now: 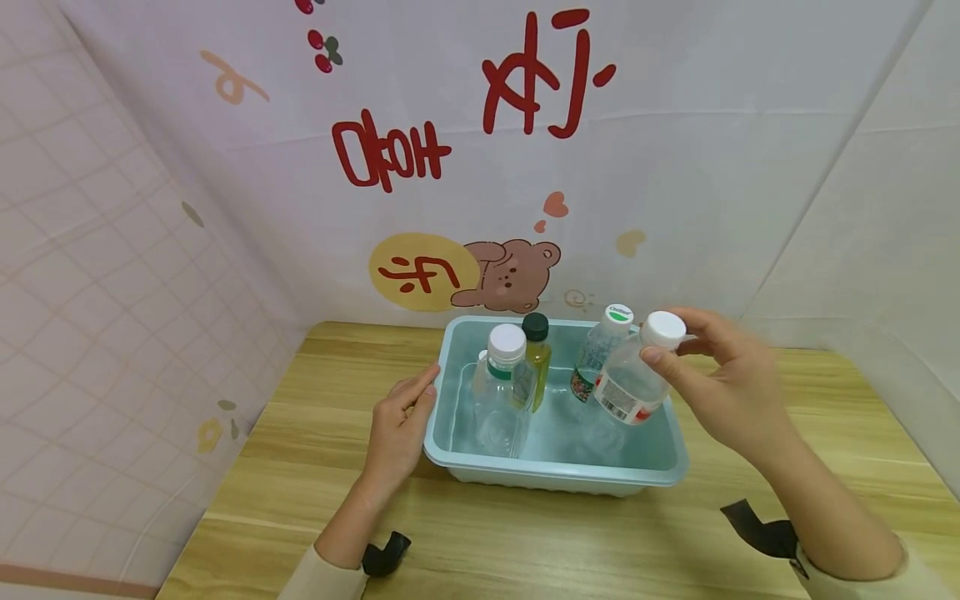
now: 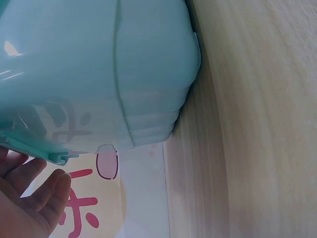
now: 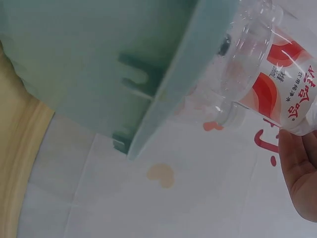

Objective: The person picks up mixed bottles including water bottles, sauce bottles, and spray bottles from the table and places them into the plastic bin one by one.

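A clear plastic bottle (image 1: 633,375) with a white cap and a red-and-white label tilts over the right part of a light blue plastic basin (image 1: 555,477). My right hand (image 1: 731,387) holds it near the cap between thumb and fingers. In the right wrist view the bottle's label (image 3: 285,82) shows close up, beside the basin's rim. My left hand (image 1: 401,425) touches the basin's left rim, its fingers extended along it. Inside the basin stand a large clear bottle (image 1: 501,408) with a white cap, a dark-capped bottle (image 1: 542,367) with yellowish content, and a clear bottle (image 1: 592,354) with a white-and-green cap.
The basin stands on a wood-grain table (image 1: 337,375). Behind the table hangs a white printed cloth (image 1: 675,167) with red characters and a cartoon bear. Black straps (image 1: 761,529) lie near both wrists.
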Action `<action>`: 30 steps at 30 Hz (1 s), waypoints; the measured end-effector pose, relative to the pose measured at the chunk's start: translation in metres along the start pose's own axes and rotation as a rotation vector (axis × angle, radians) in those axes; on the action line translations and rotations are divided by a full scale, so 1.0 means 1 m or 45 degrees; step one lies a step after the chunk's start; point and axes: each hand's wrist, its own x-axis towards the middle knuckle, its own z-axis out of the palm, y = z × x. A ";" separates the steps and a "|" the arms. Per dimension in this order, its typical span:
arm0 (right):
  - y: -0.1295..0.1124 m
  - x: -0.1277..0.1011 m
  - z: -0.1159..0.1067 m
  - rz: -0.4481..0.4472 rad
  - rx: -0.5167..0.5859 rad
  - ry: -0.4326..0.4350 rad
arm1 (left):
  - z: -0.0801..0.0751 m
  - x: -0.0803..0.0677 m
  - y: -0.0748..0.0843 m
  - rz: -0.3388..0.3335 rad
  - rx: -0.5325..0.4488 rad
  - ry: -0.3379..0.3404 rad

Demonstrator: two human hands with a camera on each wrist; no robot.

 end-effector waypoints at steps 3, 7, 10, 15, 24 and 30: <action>0.001 -0.003 0.004 0.042 -0.047 -0.028 | 0.000 0.000 0.000 0.000 0.003 -0.002; 0.005 -0.008 0.010 0.063 -0.062 -0.069 | 0.000 0.000 0.000 0.005 0.005 -0.002; 0.009 -0.011 0.014 0.068 -0.050 -0.095 | 0.000 0.000 0.000 0.010 0.006 0.002; 0.015 -0.016 0.022 0.060 -0.051 -0.120 | 0.001 0.000 -0.001 0.013 0.005 0.008; 0.023 -0.020 0.030 0.039 -0.038 -0.154 | 0.001 0.000 0.000 0.019 0.003 0.013; 0.027 -0.024 0.032 0.069 -0.073 -0.194 | 0.001 0.000 0.000 0.021 0.012 0.013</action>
